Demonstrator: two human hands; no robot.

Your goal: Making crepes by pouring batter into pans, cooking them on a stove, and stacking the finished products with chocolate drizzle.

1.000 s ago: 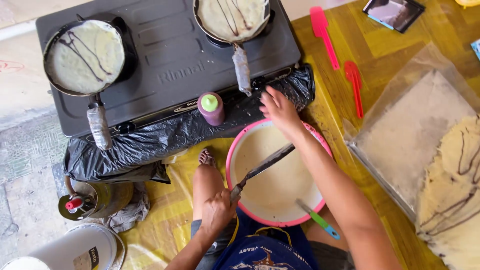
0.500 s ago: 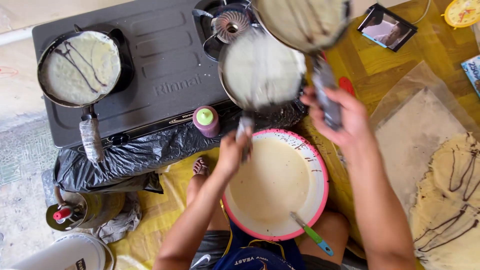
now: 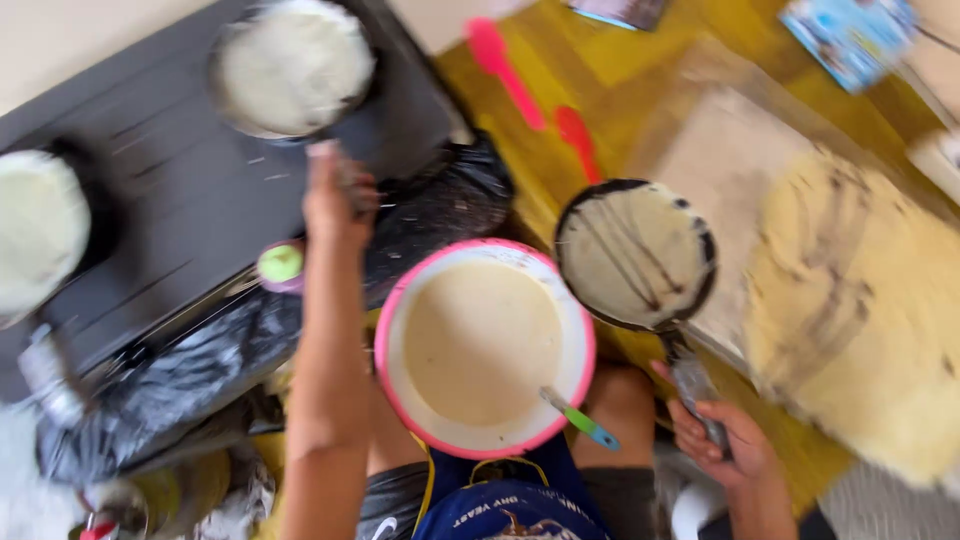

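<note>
The right hand (image 3: 722, 440) is wrapped tight around the wrapped handle of a small round black pan (image 3: 636, 253), which hangs in the air just right of the batter bowl, over the edge of a pale sheet (image 3: 720, 170). In the pan lies a thin cream crepe streaked with dark, loose lines. The left hand (image 3: 335, 200) is stretched forward and closed on the handle of a second pan (image 3: 292, 66), which sits on the dark, flat stove (image 3: 180, 210) and holds a plain pale round of batter.

Between the arms stands a wide pink-rimmed bowl (image 3: 400, 300) of smooth beige batter, a green and blue handle (image 3: 582, 420) leaning on its near rim. A small bottle with a green cap (image 3: 281, 265) stands just beside the left forearm. At the far left a third pale round (image 3: 38, 230) is cut off by the frame.

Crumpled glossy black plastic (image 3: 200, 370) bunches under the stove's front. The surface (image 3: 600, 90) to the right is yellow, grained wood carrying two pink-red spatulas (image 3: 505, 70) and, at the right, a stack of finished crepes (image 3: 850, 300).

Everything is smeared by motion; the items at the top edge are hard to make out.
</note>
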